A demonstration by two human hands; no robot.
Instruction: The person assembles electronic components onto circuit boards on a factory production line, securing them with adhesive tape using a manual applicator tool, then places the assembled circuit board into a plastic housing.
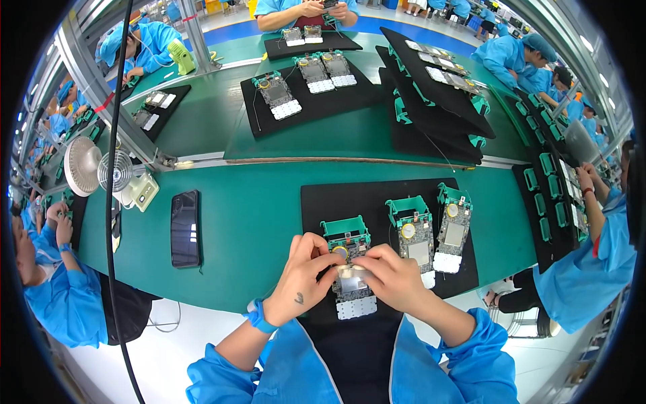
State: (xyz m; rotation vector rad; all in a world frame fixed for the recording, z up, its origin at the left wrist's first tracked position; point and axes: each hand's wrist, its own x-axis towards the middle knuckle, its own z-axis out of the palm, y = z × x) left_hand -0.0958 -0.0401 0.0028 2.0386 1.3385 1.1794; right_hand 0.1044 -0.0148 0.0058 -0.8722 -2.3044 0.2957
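Note:
Both my hands meet over a circuit board (348,285) with a white keypad sheet at its near end and a green plastic frame (344,227) at its far end. Between their fingertips is a small pale piece (351,272), whose kind I cannot make out. My left hand (301,277), with a blue wrist strap, pinches its left side. My right hand (396,275) pinches the right side, fingers closed. The board lies on a black mat (319,200), and my fingers hide part of it. To its right lie two similar boards, a middle one (417,246) and a right one (453,232).
A black phone (186,229) lies left on the green table (242,269). Beyond it stands a small white fan (116,172); a black cable (110,202) hangs in front. A shelf across the back holds mats with boards (274,94) and stacked black trays (437,101). Co-workers sit around.

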